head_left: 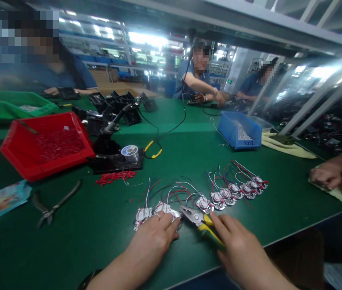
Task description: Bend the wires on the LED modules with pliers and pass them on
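Observation:
My left hand [154,237] rests palm down on the green table, fingers closed over a small round wired part [162,208] at the near edge. My right hand [239,245] grips the yellow handles of a pair of cutters [199,221], whose metal jaws point left toward that part. Several more round parts [237,189] with red, white and blue wires lie in a row running to the right. Another one [142,215] sits just left of my left hand.
A red bin [45,145], black pliers [54,205], a soldering stand with a solder spool [129,152] and red sleeve pieces [115,177] lie at left. A blue bin [239,131] stands at right. Another person's hand [325,177] rests at the right edge; co-workers sit across the table.

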Tool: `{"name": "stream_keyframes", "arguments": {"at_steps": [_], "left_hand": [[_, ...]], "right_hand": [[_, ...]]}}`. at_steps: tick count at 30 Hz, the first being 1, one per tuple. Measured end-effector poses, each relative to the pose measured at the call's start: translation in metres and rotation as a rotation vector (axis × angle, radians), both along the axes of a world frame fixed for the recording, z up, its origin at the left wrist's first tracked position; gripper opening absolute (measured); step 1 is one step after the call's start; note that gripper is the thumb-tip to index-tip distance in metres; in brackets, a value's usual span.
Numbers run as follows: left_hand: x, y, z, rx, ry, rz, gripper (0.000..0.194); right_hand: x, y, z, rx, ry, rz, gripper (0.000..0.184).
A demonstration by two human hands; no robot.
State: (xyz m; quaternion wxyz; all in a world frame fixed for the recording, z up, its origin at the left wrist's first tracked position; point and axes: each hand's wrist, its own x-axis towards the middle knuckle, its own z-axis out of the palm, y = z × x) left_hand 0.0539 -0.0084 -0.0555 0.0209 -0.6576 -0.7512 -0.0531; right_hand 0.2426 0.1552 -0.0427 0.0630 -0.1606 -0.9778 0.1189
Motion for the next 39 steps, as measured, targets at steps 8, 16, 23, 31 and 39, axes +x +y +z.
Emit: {"name": "stream_keyframes", "arguments": {"at_steps": [8,16,23,31,39], "left_hand": [[0.001,-0.003,0.002,0.023,-0.038,0.035,0.027],[0.002,-0.014,0.001,0.107,-0.018,0.143,0.027],[-0.010,-0.004,0.005,0.034,-0.023,0.036,0.028],[-0.017,-0.003,0.011,0.022,-0.075,0.010,0.022],[-0.017,-0.002,0.011,0.017,-0.089,0.004,0.023]], "right_hand": [[-0.001,-0.001,0.001,-0.045,-0.081,-0.012,0.082],[-0.007,0.010,0.009,-0.098,0.005,-0.069,0.076],[-0.022,0.015,0.022,0.004,-0.048,0.048,0.079],[-0.048,0.035,0.043,0.224,-0.075,0.243,0.072],[-0.059,0.042,0.055,0.340,-0.101,0.299,0.069]]}}
